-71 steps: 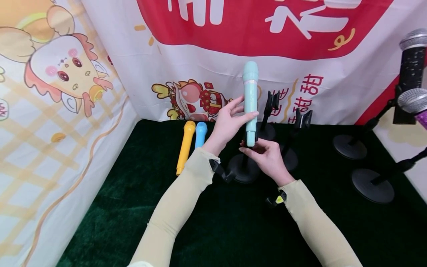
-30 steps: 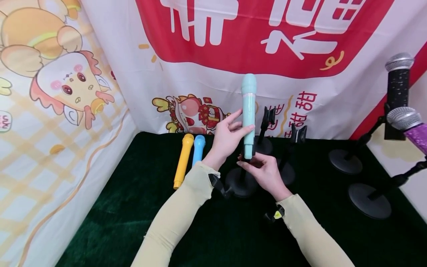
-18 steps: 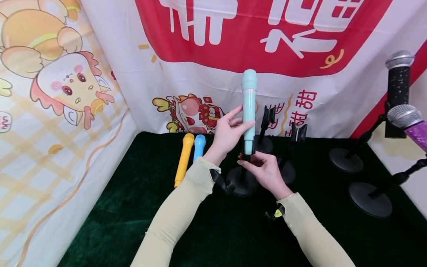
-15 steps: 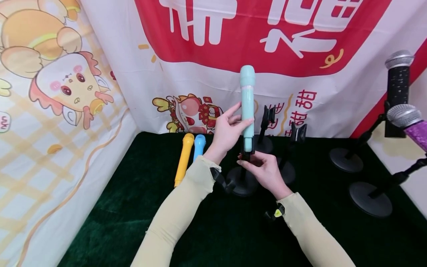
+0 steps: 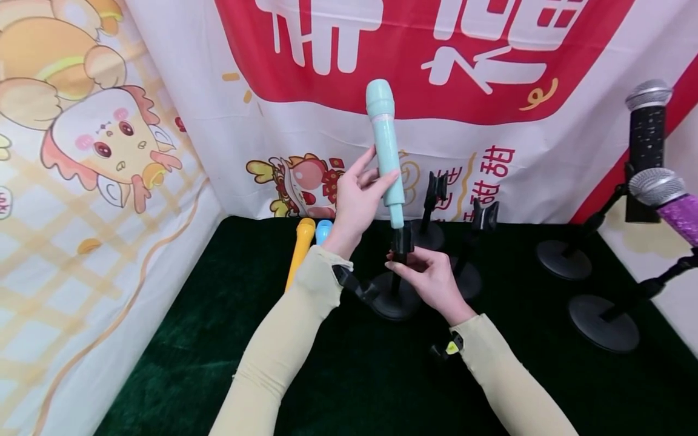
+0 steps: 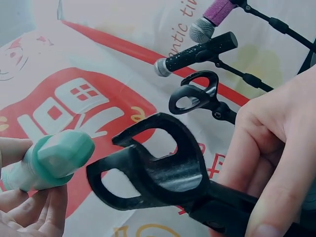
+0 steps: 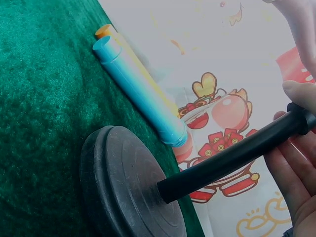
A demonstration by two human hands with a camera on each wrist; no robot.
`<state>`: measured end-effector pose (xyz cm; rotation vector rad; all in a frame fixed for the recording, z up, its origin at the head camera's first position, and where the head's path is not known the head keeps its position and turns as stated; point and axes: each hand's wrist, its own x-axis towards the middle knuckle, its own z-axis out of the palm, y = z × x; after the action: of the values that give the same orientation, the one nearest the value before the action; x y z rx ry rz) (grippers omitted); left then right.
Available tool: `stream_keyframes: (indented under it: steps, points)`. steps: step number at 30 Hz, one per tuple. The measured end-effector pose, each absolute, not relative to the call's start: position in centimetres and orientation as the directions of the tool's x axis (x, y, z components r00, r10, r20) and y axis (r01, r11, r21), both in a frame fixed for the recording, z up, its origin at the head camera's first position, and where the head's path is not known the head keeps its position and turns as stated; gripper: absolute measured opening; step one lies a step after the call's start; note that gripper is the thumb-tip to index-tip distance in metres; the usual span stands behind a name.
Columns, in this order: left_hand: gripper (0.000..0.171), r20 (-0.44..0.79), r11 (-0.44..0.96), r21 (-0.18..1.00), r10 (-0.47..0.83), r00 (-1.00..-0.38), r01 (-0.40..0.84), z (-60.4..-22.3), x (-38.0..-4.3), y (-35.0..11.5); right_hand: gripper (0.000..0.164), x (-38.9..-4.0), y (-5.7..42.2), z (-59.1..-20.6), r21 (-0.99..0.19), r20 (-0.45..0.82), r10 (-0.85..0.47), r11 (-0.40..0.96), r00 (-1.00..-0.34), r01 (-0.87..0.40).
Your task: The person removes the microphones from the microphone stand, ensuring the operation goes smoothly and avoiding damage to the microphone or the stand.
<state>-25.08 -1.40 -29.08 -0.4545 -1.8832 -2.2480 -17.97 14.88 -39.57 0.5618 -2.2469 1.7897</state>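
Note:
A mint-green microphone (image 5: pixel 386 145) leans to the left, its grille end up, between the thumb and fingers of my left hand (image 5: pixel 354 203). The lower end of the microphone is apart from the black clip (image 6: pixel 148 163) in the left wrist view. That clip is bare and tops a small desk stand with a round base (image 7: pixel 128 182). My right hand (image 5: pixel 433 275) pinches the stand just below the clip. In the right wrist view, the thumb and fingers are around the upper part of the stand's black pole (image 7: pixel 222 163).
A yellow microphone (image 5: pixel 302 248) and a blue microphone (image 7: pixel 143 94) lie on the green cloth (image 5: pixel 382 375), left of the stand. Two bare clip stands are behind and right. Farther right, stands hold a black microphone (image 5: pixel 646 151) and a purple one (image 5: pixel 681 212). A printed banner hangs behind.
The mint-green microphone, in front of or in the clip before, has risen up and left out of it and now tilts. My right hand stays on the stand.

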Motion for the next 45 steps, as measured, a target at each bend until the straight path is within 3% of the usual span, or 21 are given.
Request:
stream_keyframes:
  steps: [17,28,45]
  points:
    - [0.062,0.384,-0.211,0.909,0.084,-0.919,0.361,-29.3,-24.8,-4.0,0.018,-18.0,14.9,-39.6,-0.89,0.38,-0.16,0.202,-0.911,-0.407]
    - [0.062,0.404,-0.132,0.909,0.058,-0.913,0.394,-29.6,-24.5,-5.6,0.019,-18.0,14.9,-39.6,-0.893,0.37,-0.163,0.209,-0.915,-0.399]
    - [0.062,0.35,-0.06,0.935,0.023,-0.936,0.348,-32.4,-25.2,-8.7,0.02,-18.8,15.2,-40.6,-0.907,0.344,-0.159,0.201,-0.925,-0.371]
